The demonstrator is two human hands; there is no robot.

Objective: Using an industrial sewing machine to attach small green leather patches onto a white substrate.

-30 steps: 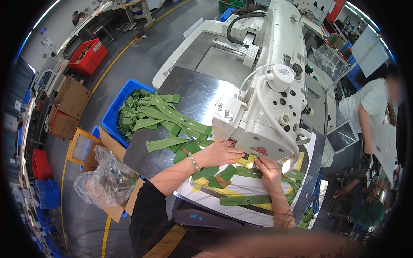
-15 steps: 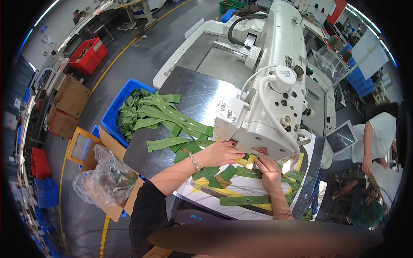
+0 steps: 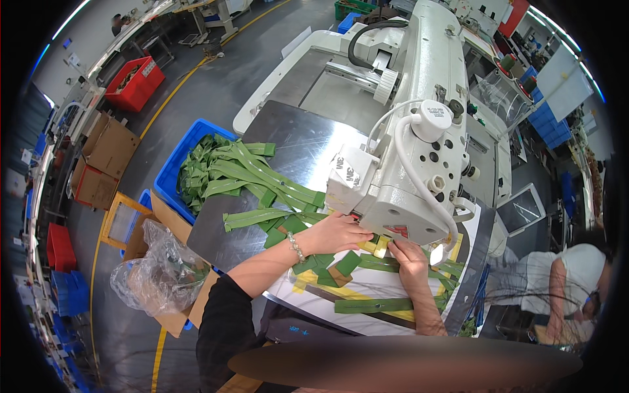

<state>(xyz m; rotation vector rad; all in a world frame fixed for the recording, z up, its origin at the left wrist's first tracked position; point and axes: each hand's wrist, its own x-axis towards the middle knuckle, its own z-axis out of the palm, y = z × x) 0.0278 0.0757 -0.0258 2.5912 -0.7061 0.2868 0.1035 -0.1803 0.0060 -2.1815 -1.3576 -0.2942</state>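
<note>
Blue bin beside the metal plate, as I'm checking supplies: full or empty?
Looks full: green straps heap inside the blue bin, trailing onto the metal plate.

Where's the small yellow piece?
Head view, right of centre: the small yellow piece lies between the left hand and right hand, at the white machine head's near edge.

red bin [image 3: 139,93], upper left | cardboard box [image 3: 113,152] below it | co-worker [image 3: 576,272] in white, lower right
</note>
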